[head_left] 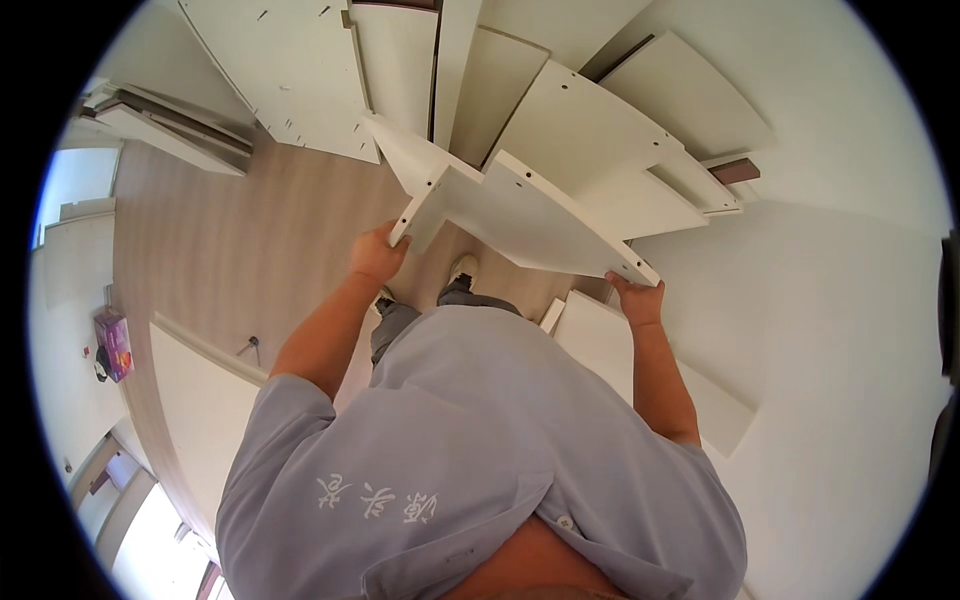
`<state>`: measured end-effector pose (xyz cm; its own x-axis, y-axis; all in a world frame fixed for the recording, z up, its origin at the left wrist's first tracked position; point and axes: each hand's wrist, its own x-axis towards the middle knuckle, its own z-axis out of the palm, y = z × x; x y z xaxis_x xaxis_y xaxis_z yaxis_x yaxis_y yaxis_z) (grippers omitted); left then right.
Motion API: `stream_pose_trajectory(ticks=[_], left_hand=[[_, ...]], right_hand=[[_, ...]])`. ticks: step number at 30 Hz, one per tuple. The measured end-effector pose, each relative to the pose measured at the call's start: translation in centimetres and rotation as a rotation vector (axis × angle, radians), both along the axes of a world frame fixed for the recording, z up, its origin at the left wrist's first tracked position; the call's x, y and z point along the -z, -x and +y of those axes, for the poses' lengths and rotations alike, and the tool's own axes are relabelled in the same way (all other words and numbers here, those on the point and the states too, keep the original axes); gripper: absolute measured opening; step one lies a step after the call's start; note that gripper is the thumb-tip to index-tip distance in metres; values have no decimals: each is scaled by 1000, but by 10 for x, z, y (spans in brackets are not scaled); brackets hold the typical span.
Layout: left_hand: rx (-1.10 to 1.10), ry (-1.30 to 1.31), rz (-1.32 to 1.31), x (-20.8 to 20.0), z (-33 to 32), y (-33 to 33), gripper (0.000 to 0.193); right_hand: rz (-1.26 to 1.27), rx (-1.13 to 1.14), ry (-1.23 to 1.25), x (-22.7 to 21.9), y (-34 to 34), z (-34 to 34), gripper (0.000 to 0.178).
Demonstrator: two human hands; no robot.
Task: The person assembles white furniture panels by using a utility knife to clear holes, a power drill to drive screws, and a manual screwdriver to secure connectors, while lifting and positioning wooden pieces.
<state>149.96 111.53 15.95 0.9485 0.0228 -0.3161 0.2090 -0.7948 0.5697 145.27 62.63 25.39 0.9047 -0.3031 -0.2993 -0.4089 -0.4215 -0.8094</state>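
Observation:
In front of my legs I hold a white furniture panel (520,224) tilted up off the floor, with drilled holes along its thick edges. My left hand (378,254) is closed on its left end, thumb and fingers gripping the narrow edge. My right hand (638,300) grips the corner at the right end, fingers bent around the edge from below. A step breaks the panel's upper outline in the middle. I cannot tell whether it is one piece or two lying together.
Several white boards (590,140) lean against the far wall, with a tall panel (290,70) farther left. More boards (180,135) lie stacked at the far left. Beside my left leg a large pale board (200,400) lies low. A purple box (114,345) stands at the left. White boards (610,340) lie by my right side.

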Motion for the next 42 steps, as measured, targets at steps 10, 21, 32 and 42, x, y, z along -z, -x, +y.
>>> stream_pose_trajectory(ticks=[10,21,32,42], left_hand=[[-5,3,-24,33,-20,21,41],[246,-30,400,31,1,71,53],[-1,32,335,29,158,183,49],[-387,-213,-109,-45,259,344,57]], right_hand=[[4,7,129,43,16,-23,30],[-25,-134,184,67,78,-39,29],[-24,40,206,33,84,-24,50],[-510,52,732,-21,77,65,50]])
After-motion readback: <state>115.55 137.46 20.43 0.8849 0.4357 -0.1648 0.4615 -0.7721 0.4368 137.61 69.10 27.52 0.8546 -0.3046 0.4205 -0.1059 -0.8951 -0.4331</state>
